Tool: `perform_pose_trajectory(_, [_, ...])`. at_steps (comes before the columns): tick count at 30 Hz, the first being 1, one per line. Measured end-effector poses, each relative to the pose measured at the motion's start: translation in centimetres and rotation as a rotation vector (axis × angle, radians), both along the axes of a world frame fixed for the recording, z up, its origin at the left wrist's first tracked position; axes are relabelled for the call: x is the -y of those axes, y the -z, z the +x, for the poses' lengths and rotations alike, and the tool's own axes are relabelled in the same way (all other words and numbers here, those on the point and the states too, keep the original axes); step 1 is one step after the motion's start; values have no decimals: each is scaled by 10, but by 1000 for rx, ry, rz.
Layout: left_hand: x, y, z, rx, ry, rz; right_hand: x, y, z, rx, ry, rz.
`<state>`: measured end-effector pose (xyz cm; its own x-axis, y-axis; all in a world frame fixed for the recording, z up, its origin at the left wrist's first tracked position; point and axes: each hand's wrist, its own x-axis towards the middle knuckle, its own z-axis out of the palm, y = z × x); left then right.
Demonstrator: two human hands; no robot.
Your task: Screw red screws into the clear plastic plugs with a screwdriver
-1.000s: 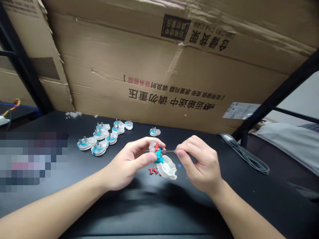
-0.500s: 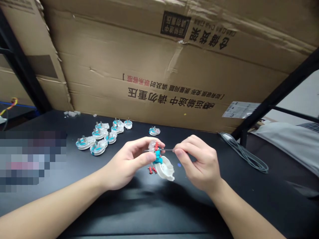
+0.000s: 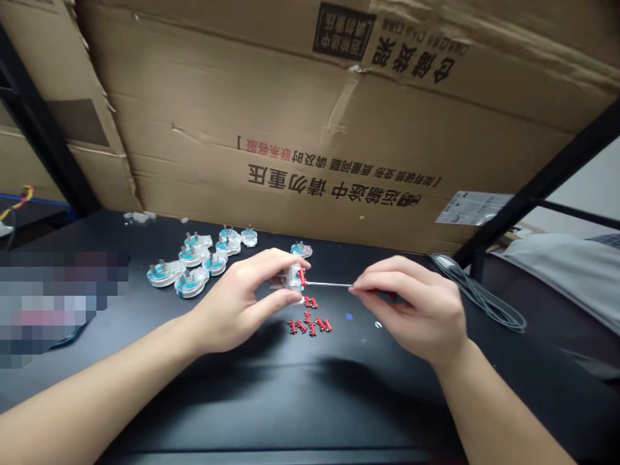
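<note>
My left hand (image 3: 242,303) is closed around a small clear plastic plug part (image 3: 292,279) with a red piece on its right side, held just above the black table (image 3: 300,400). My right hand (image 3: 411,310) pinches the handle of a thin metal screwdriver (image 3: 327,284), whose tip touches the red piece. Several small red parts (image 3: 310,323) lie scattered on the table just below the plug part.
Several clear and teal plug assemblies (image 3: 194,261) sit in a group at the back left, one more (image 3: 301,248) behind my left hand. A large cardboard box (image 3: 339,116) walls the back. A grey cable (image 3: 479,297) coils at the right. A blurred patch covers the left edge.
The white shell and teal piece that hung under my left hand are gone from view. My right hand has drawn back to the right, exposing more of the screwdriver shaft. More red parts show on the table.
</note>
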<state>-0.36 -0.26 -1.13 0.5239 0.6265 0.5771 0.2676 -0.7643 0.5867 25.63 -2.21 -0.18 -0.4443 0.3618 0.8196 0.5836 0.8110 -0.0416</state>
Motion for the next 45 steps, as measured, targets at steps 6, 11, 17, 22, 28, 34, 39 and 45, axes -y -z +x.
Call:
perform_pose_trajectory(6, [-3, 0, -5, -65, 38, 86, 2, 2, 4, -16, -99, -135])
perform_pose_trajectory(11, [-4, -3, -9, -46, 45, 140, 2, -3, 7, -120, -164, -311])
perform_pose_trajectory(17, [-9, -6, -13, -96, 61, 218, 2, 1, 3, -388, -220, -268])
perform_pose_trajectory(22, [-9, 1, -12, -82, 95, 261, 3, 9, -2, -452, -68, -277])
perform_pose_trajectory(28, [-4, 2, -7, -36, 50, 238, 3, -4, 3, -307, -206, -253])
perform_pose_trajectory(34, [-4, -1, -6, 30, 16, 236, 4, 6, 4, -345, -234, -293])
perform_pose_trajectory(39, [-6, -4, -8, 17, 15, 278, 7, 6, -2, -318, -180, -420])
perform_pose_trajectory(45, [-6, -4, -9, -43, 76, 229, 5, -4, 1, -223, -178, -279])
